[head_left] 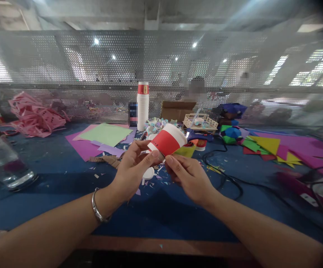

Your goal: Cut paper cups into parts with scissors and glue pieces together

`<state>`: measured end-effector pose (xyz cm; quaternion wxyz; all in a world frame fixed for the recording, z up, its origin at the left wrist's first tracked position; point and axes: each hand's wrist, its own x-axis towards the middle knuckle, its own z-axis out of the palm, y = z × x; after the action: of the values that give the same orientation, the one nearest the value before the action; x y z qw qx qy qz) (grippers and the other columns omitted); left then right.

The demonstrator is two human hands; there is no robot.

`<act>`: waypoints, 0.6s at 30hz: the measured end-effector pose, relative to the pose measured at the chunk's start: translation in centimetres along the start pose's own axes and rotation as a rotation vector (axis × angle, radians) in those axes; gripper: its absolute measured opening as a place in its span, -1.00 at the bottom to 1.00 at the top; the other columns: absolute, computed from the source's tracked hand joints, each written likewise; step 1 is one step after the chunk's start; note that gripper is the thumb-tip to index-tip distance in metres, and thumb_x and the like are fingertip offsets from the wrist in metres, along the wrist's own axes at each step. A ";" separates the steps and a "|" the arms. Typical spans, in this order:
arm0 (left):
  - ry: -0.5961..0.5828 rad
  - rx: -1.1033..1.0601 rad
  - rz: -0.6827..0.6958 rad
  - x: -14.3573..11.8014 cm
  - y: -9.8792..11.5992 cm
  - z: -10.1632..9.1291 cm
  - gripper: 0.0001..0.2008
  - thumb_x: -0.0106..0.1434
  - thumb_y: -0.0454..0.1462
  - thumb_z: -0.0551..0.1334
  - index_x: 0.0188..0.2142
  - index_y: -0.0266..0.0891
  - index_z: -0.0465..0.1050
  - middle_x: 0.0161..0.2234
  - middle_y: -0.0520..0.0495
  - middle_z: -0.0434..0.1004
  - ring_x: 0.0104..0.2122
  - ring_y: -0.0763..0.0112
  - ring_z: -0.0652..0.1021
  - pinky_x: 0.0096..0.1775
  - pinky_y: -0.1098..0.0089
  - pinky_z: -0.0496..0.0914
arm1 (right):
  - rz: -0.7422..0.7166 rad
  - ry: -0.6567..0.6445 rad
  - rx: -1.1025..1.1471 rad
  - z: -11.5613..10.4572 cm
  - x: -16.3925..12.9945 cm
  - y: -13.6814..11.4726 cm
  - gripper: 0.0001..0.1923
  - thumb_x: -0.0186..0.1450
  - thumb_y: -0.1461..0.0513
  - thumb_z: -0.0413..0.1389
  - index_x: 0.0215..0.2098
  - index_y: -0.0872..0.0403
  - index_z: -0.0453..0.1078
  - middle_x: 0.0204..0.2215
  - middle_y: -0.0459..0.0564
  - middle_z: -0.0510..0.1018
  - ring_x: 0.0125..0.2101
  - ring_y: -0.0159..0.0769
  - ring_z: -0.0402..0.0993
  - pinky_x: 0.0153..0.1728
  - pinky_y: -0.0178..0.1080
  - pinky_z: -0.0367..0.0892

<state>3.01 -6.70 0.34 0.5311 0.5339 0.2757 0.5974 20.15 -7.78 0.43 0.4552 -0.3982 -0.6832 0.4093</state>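
Left hand: the left hand (132, 169), at the centre of the frame, was curled with thumb and fingers closed on the lower end of a paper cup (167, 140); a metal bracelet (98, 208) circled its wrist.
Right hand: the right hand (188, 178), just right of centre, was partly closed, its thumb and fingertips pinching at the cup's base from below.
Cup: red and white, tilted on its side with the open rim pointing to the upper right, held above the table between both hands.
Table: a blue tabletop (66, 175) filled the lower half, littered with small paper scraps.
Below the hands: a small white lid-like piece (148, 173) lay on the blue surface just under the left fingers.
Upper centre: a tall stack of cups (143, 106) stood upright against the perforated metal screen (94, 74).
Left of centre: green and purple paper sheets (105, 134) lay flat, overlapping.
Upper left: a heap of pink cut paper (34, 115) sat near the screen.
Far left: a clear plastic bottle (3, 163) lay at the frame edge.
Right of centre: coloured paper triangles (264, 146) were spread out, and a black cable (228, 178) looped across the table.
Behind the cup: a small wicker-like basket (200, 122) and a cardboard box (176, 109) stood near the screen.
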 end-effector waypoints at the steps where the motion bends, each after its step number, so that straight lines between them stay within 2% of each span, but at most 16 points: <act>1: -0.001 0.001 0.004 0.0 0.0 0.0 -0.66 0.25 -0.16 0.38 -0.05 -0.17 0.36 -0.02 -0.17 0.55 -0.12 0.25 0.63 -0.03 0.18 0.58 | -0.002 -0.002 -0.003 0.0 0.0 0.0 -0.46 0.41 -0.16 0.01 -0.50 0.05 0.25 -0.60 -0.17 0.20 -0.64 -0.49 0.03 -0.68 -0.35 -0.05; 11: -0.069 0.217 0.132 -0.1 1.3 -0.6 -0.69 0.25 -0.22 0.38 -0.07 -0.18 0.36 -0.18 -0.12 0.54 -0.21 0.31 0.59 -0.19 0.27 0.56 | -0.029 -0.010 -0.060 0.0 -0.4 -0.1 -0.46 0.44 -0.13 -0.01 -0.52 0.06 0.24 -0.62 -0.18 0.20 -0.65 -0.49 0.04 -0.66 -0.34 -0.04; 14: -0.073 0.261 0.145 0.0 1.2 -0.7 -0.69 0.25 -0.21 0.38 -0.08 -0.17 0.36 -0.22 -0.10 0.54 -0.25 0.33 0.58 -0.25 0.31 0.56 | -0.020 0.000 -0.069 0.1 -0.4 0.1 -0.46 0.43 -0.14 -0.01 -0.52 0.06 0.23 -0.61 -0.16 0.22 -0.64 -0.48 0.07 -0.66 -0.34 -0.03; 18: -0.065 0.257 0.186 -0.2 0.8 -0.7 -0.69 0.27 -0.23 0.36 -0.05 -0.17 0.34 -0.21 -0.08 0.53 -0.25 0.35 0.58 -0.24 0.33 0.55 | -0.026 0.008 -0.066 0.2 -0.5 0.2 -0.48 0.45 -0.12 -0.01 -0.50 0.06 0.24 -0.59 -0.15 0.24 -0.63 -0.47 0.09 -0.65 -0.34 -0.01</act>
<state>2.09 -6.99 0.81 0.4094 0.6398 0.2820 0.5860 20.09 -8.21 0.01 0.4501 -0.4055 -0.6995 0.3790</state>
